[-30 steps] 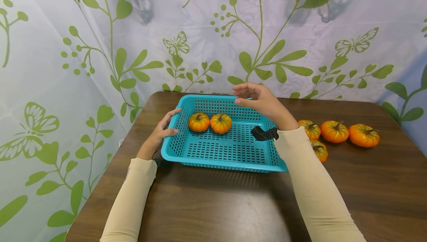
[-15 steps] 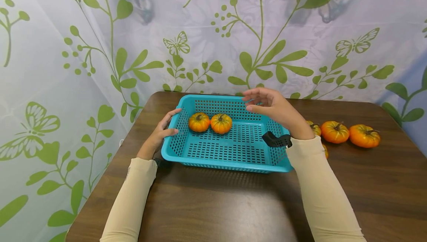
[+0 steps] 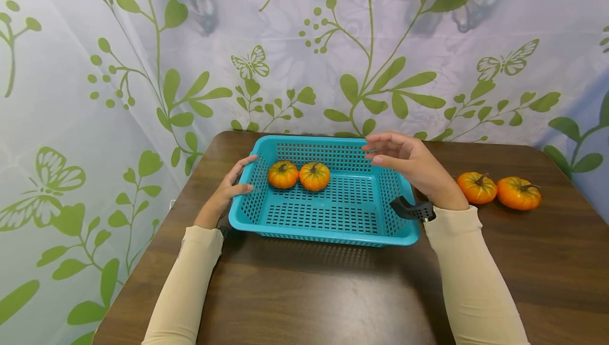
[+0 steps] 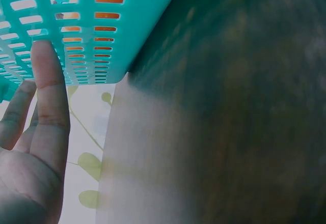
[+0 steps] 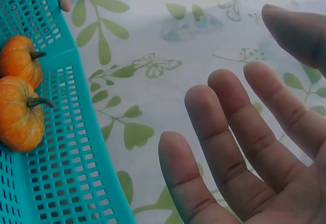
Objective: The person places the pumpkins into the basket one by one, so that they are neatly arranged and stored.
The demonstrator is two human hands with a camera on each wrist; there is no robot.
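Nearest you, your cream sleeves (image 3: 476, 281) reach over the brown wooden surface (image 3: 304, 297). Your left hand (image 3: 225, 193) grips the left rim of the turquoise basket (image 3: 323, 235), thumb over the edge and fingers against the perforated outer wall. Your right hand (image 3: 410, 164) holds nothing, fingers parted and slightly bent, near the basket's far right corner; a black wrist mount (image 3: 413, 210) sits below it. Inside, toward the left end, two orange pumpkins (image 3: 314, 177) lie side by side. Beyond your right wrist, two more pumpkins (image 3: 518, 193) rest on the surface. Behind everything hangs a leaf-and-butterfly-patterned cloth (image 3: 295, 28).
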